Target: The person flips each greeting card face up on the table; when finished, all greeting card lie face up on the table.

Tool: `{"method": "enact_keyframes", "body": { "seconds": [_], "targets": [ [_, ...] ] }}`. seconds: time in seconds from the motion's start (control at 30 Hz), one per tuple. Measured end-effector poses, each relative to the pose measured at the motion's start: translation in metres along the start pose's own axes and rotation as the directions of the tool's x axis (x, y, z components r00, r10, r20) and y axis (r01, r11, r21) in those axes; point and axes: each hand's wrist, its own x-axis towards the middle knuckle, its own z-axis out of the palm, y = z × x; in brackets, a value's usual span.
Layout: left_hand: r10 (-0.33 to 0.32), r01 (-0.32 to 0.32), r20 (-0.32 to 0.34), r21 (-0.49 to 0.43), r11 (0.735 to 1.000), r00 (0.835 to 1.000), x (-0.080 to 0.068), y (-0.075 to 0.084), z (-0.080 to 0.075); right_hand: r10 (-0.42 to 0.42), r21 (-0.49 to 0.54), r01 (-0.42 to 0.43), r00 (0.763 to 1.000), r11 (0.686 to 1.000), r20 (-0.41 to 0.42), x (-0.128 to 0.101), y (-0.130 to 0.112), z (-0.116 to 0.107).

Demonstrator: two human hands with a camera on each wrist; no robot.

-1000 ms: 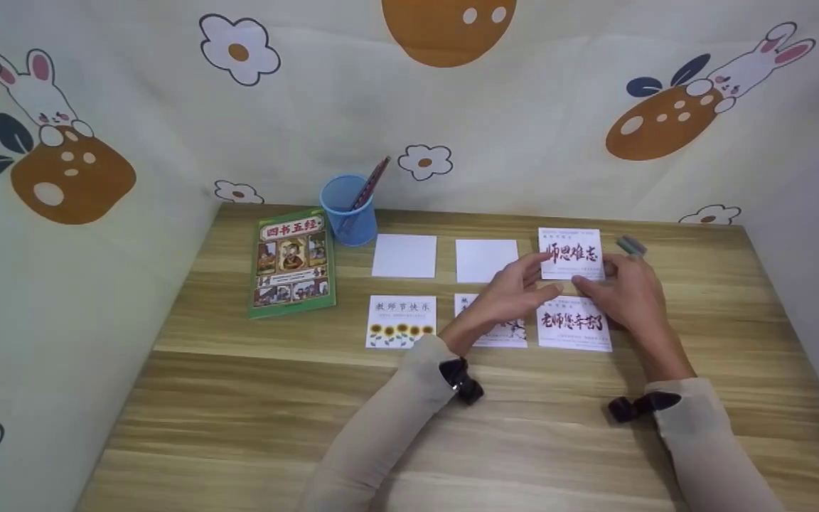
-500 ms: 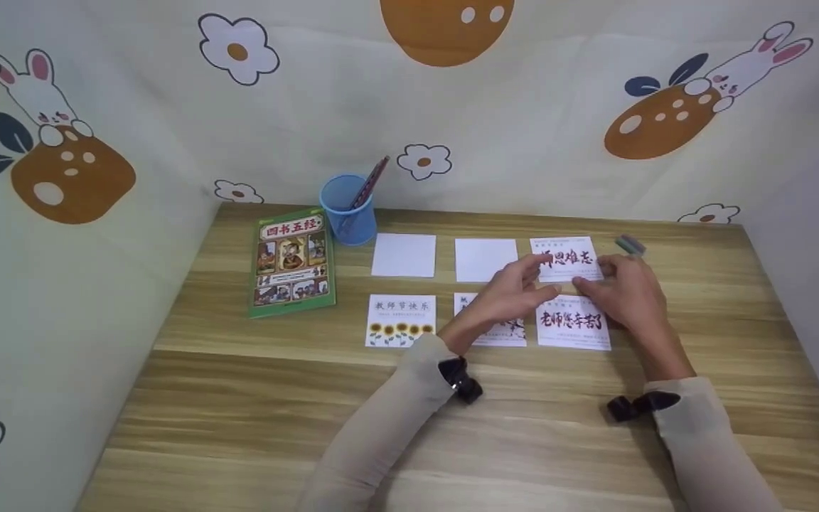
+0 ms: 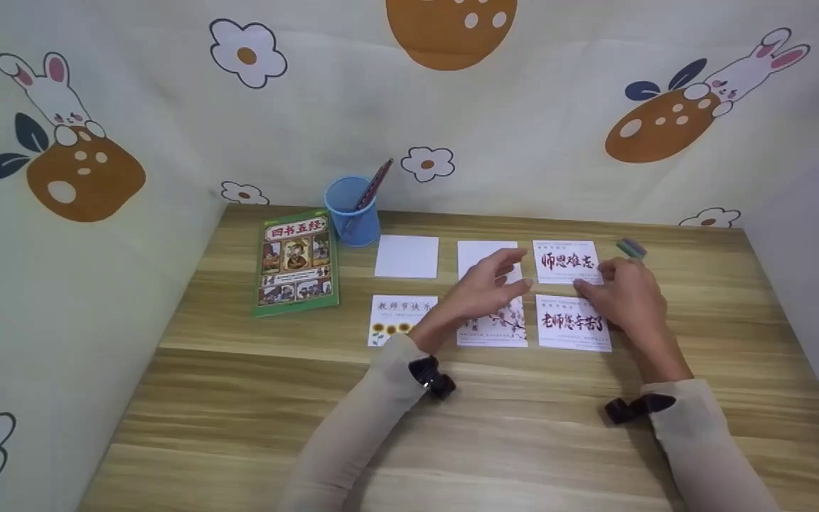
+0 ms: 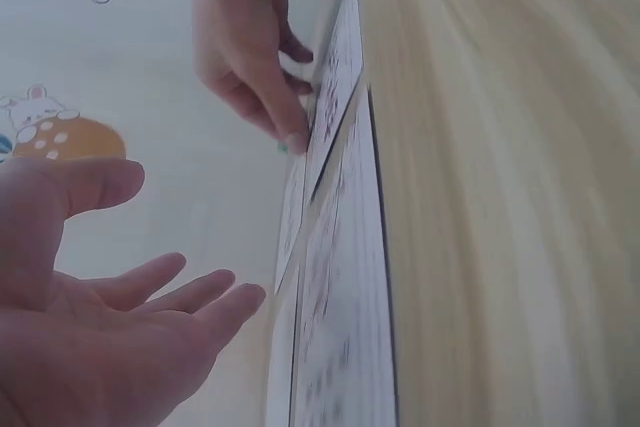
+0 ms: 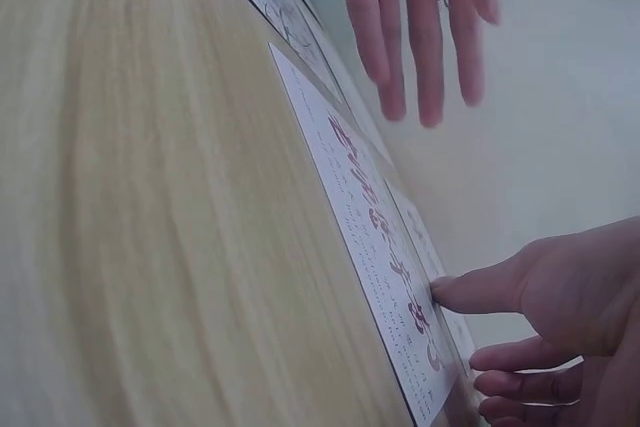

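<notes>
Right hand (image 3: 628,295): narrow, thumb and bent fingers gripping lower right corner of upper red-lettered card (image 3: 567,260). Card smooth, white, rectangular, flat at right end of back row; long axis appears left-right, lettering upright to wearer. Left hand (image 3: 480,290): thumb and fingers spread, above blossom card (image 3: 493,333). Outward: wood-grain bench (image 3: 523,441), green-bordered book (image 3: 298,263), round blue cup (image 3: 352,222).
</notes>
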Motion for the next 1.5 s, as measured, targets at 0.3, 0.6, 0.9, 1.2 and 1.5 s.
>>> {"method": "enact_keyframes", "body": {
  "seconds": [0.3, 0.6, 0.9, 1.2, 1.5],
  "targets": [
    [-0.107, 0.109, -0.113, 0.008, 0.994, 0.988, -0.025, -0.018, -0.056, -0.036, 0.044, 0.036, 0.999, 0.998, 0.0, -0.003, -0.018, -0.003],
    [-0.172, 0.173, -0.143, -0.005, 0.985, 0.975, -0.031, -0.025, -0.072, -0.279, 0.176, 0.267, 0.959, 0.948, 0.049, 0.0, -0.072, 0.029],
    [-0.185, 0.181, -0.117, -0.049, 0.982, 0.976, -0.033, -0.027, -0.068, -0.289, 0.184, 0.259, 0.943, 0.948, 0.166, -0.003, -0.094, 0.046],
    [-0.226, 0.217, -0.103, -0.089, 0.972, 0.969, -0.034, -0.027, -0.061, -0.381, 0.165, 0.357, 0.913, 0.919, 0.147, -0.005, -0.096, 0.055],
    [-0.235, 0.217, -0.103, -0.164, 0.962, 0.966, -0.033, -0.031, -0.062, -0.347, 0.171, 0.318, 0.921, 0.932, 0.177, -0.005, -0.097, 0.055]
  ]
}}
